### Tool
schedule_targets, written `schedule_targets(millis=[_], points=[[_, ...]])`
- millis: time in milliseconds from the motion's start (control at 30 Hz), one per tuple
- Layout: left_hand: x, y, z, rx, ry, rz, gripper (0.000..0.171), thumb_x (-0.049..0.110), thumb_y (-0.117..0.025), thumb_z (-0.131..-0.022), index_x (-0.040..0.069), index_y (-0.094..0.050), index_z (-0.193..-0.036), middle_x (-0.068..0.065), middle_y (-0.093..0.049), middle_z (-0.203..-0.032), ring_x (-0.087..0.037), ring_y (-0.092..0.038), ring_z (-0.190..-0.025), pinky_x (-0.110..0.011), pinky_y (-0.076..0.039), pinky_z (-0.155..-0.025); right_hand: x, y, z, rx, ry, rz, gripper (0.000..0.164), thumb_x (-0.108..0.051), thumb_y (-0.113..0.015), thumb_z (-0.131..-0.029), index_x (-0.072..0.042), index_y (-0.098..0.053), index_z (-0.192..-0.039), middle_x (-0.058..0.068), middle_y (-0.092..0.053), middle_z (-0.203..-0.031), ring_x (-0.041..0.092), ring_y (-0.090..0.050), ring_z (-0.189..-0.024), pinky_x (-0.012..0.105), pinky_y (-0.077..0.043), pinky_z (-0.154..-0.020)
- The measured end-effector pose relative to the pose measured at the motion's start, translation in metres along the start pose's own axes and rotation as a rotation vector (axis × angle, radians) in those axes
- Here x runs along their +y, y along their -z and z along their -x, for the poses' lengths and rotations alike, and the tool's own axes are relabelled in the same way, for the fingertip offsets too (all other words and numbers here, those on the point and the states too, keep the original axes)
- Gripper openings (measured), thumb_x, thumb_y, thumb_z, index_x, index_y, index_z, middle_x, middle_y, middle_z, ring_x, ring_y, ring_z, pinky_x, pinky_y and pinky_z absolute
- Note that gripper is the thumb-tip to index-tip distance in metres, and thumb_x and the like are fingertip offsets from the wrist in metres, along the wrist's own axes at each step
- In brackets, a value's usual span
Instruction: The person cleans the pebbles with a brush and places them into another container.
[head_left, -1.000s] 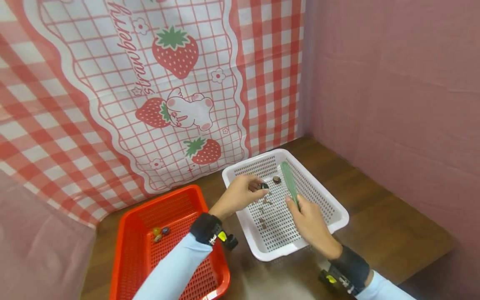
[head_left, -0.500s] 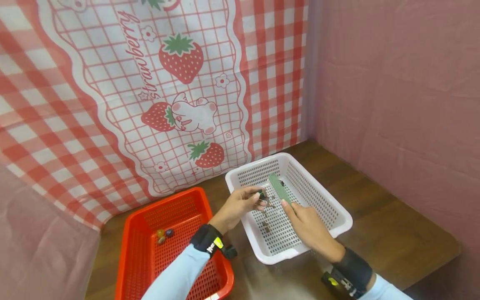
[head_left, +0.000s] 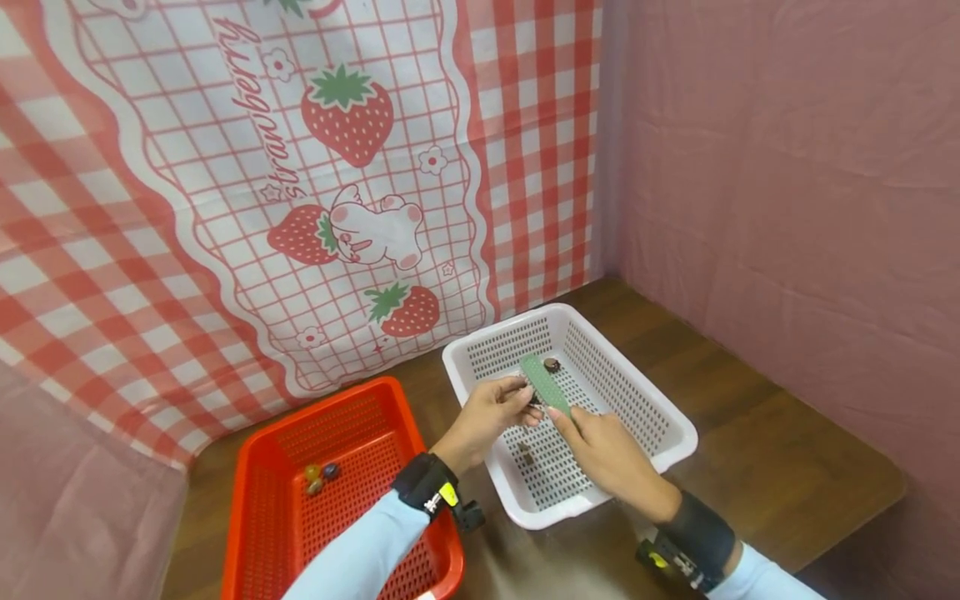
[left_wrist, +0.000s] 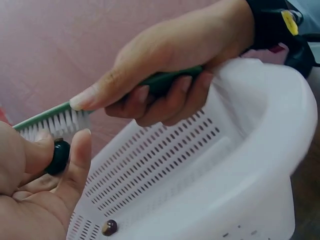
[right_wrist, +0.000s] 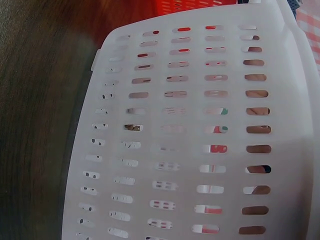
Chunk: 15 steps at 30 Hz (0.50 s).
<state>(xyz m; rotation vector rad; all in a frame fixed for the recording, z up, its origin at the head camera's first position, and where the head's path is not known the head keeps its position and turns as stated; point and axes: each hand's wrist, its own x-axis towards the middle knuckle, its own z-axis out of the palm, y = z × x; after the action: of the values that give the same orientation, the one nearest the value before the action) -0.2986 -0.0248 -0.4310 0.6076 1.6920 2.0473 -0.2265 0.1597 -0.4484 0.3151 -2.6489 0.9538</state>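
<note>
Over the white basket [head_left: 517,508], my left hand [head_left: 487,415] pinches a small, glossy dark green ball [left_wrist: 60,156] between thumb and fingers. My right hand [head_left: 611,457] grips the handle of a green brush [head_left: 546,385], its thumb stretched along the back. White bristles [left_wrist: 64,120] face down right at the ball, as the left wrist view shows. On the basket floor lie a small dark brown round piece [head_left: 552,365] and some brown crumbs [head_left: 527,454]. The right wrist view is mostly filled by the basket's slotted wall [right_wrist: 165,145], which hides the hands.
A red basket [head_left: 243,475] stands to the left, with several small round pieces [head_left: 315,479] inside. Both baskets are on a brown wooden table [head_left: 757,450]. A strawberry-print cloth [head_left: 375,242] hangs behind, and a pink cloth [head_left: 757,183] on the right.
The brush has swung left and down from the basket's far side onto the ball in my left hand. My left hand has lowered slightly and turned the ball toward the bristles.
</note>
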Motion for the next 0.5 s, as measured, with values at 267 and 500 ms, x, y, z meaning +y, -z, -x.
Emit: schedule_targets(millis=[267, 500], points=[[-0.0011, -0.0002, -0.0017, 0.05, 0.006, 0.028, 0.032, 0.007, -0.052, -0.098, -0.007, -0.049, -0.127, -0.019, -0.067, -0.093, -0.016, -0.066, -0.072, -0.027, -0.056, -0.069, -0.0002, -0.0007, -0.0009, -0.005, 0.009, -0.013, 0.035, -0.045, -0.04, -0.101, -0.019, -0.059, -0.088, -0.01, -0.038, -0.053, 0.005, -0.035, -0.043, 0.023, -0.032, -0.04], [-0.004, -0.0004, -0.0034, 0.057, -0.032, -0.058, 0.029, 0.012, -0.056, -0.096, -0.005, -0.054, -0.119, -0.019, -0.068, -0.088, -0.017, -0.064, -0.069, -0.029, -0.057, -0.066, 0.0003, -0.0006, -0.0023, -0.009, -0.019, -0.005, 0.039, -0.046, -0.037, -0.102, -0.019, -0.057, -0.082, -0.009, -0.036, -0.053, 0.005, -0.033, -0.044, 0.024, -0.031, -0.039]])
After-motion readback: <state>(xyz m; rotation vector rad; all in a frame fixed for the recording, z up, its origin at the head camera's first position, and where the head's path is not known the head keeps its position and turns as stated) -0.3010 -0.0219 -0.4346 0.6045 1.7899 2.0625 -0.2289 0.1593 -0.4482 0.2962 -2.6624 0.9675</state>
